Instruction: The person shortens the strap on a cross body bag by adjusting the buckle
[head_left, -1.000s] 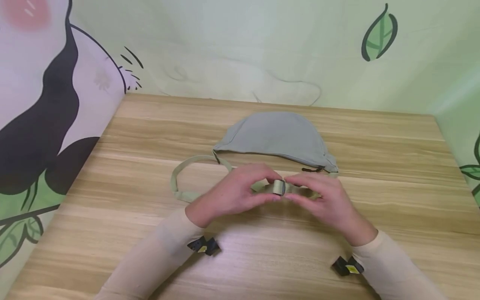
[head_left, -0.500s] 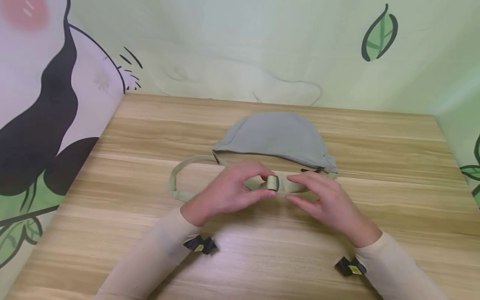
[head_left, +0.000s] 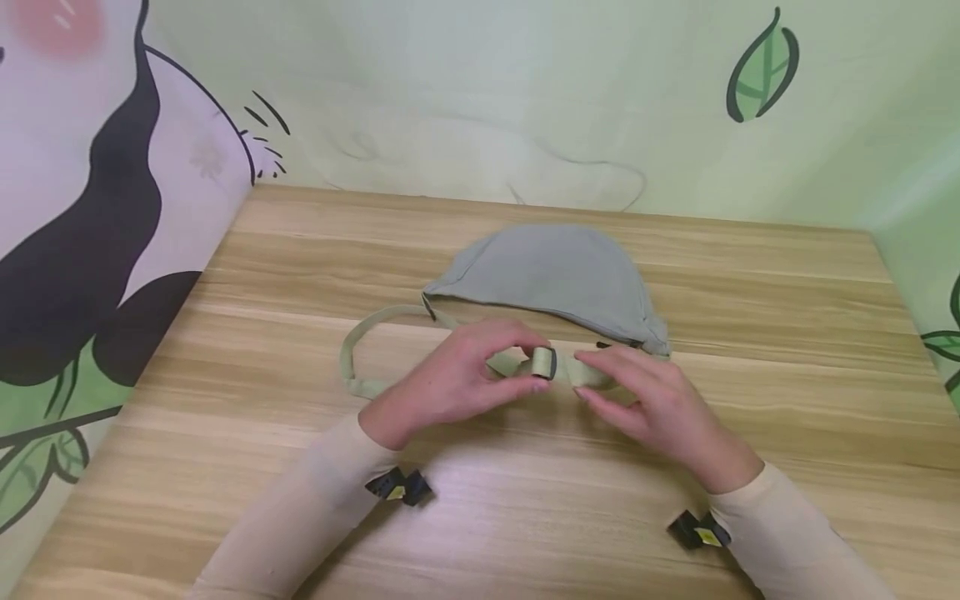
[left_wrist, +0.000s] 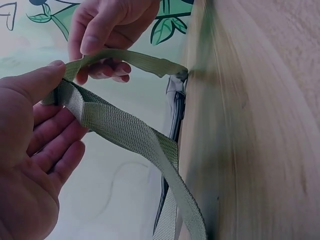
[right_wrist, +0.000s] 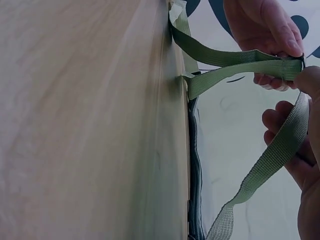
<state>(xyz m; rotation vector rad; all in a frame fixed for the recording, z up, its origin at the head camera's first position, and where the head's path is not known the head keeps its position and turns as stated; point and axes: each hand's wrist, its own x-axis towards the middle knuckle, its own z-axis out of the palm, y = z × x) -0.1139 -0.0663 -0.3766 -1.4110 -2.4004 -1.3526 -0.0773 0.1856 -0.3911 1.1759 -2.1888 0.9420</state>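
Note:
A grey half-moon waist bag [head_left: 547, 271] lies on the wooden table with its pale green webbing strap [head_left: 347, 354] toward me. My left hand [head_left: 457, 375] pinches the strap at its dark slider buckle [head_left: 553, 364], thumb below and index finger above. Just to the right, my right hand [head_left: 660, 404] holds the strap between thumb and fingers. A short span of webbing shows between the two hands. In the left wrist view, the strap [left_wrist: 125, 125] runs doubled from the left fingers down to the table. The right wrist view shows webbing [right_wrist: 270, 155] hanging past the right fingers.
A dark zipper pull [head_left: 602, 344] shows at the bag's right end, partly behind the right hand. The strap's left part forms a loop on the table [head_left: 262, 467]. Printed walls with a panda and leaves [head_left: 763, 75] stand behind and at the sides.
The hands have drawn apart: earlier their fingertips met at the slider. My left hand has shifted slightly left with the buckle, and webbing now shows between the hands.

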